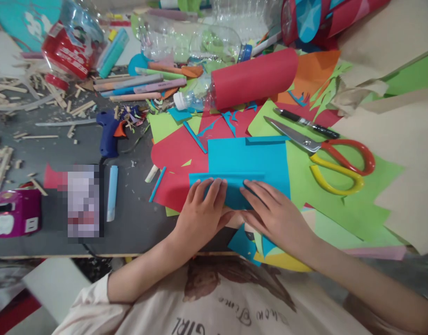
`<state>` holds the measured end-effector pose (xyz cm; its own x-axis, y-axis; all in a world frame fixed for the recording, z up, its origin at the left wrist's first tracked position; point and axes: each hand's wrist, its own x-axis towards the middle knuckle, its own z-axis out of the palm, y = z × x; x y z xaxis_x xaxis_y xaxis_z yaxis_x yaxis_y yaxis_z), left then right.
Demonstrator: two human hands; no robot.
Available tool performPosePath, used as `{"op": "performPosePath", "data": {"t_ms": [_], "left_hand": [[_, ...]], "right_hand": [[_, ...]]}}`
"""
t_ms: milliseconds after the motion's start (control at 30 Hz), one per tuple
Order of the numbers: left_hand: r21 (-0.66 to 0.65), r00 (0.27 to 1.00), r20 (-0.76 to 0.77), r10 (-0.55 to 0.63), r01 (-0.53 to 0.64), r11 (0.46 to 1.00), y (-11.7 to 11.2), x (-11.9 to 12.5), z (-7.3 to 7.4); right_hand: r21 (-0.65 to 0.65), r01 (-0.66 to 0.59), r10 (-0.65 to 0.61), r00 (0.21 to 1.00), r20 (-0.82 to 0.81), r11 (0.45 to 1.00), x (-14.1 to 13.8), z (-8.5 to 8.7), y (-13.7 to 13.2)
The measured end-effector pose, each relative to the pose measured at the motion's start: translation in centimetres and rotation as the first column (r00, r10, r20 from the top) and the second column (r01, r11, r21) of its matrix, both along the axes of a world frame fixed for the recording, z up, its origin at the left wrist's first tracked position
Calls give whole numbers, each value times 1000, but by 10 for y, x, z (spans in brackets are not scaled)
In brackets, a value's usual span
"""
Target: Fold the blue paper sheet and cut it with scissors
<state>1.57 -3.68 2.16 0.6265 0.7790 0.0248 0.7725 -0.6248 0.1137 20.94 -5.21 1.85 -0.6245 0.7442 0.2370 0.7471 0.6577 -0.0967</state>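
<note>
A small piece of blue paper [234, 197] with a rolled or folded upper edge lies between my two hands. My left hand [201, 209] grips its left part, fingertips over the edge and thumb below. On the right part, my right hand [275, 209] does the same; both thumbs almost meet at the bottom. Beneath is a larger blue sheet [250, 156], on top of red paper [186, 153] and green paper [360, 209]. Scissors [313, 149] with red and yellow handles lie partly open to the right, beside a black marker [306, 123].
A bottle wrapped in red paper [254, 79] lies behind the sheets, with a clear bottle [193, 39] farther back. Leftward are a blue glue gun [108, 135], a light-blue marker [112, 193], a purple box [18, 211] and scattered wood sticks [83, 108]. Brown paper [402, 153] covers the right.
</note>
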Motion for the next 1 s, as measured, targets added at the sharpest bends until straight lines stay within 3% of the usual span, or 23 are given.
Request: {"op": "performPosePath", "data": {"t_ms": [300, 633, 1000], "left_hand": [[-11, 999, -29, -17, 17, 1000, -1, -2, 1], [-61, 999, -39, -22, 20, 998, 4, 0, 5], [-99, 998, 51, 38, -33, 995, 3, -1, 1]], "right_hand": [[19, 71, -72, 995, 66, 997, 7, 1, 8], [-32, -31, 38, 971, 235, 999, -12, 0, 33], [-111, 33, -10, 980, 200, 993, -13, 1, 38]]}}
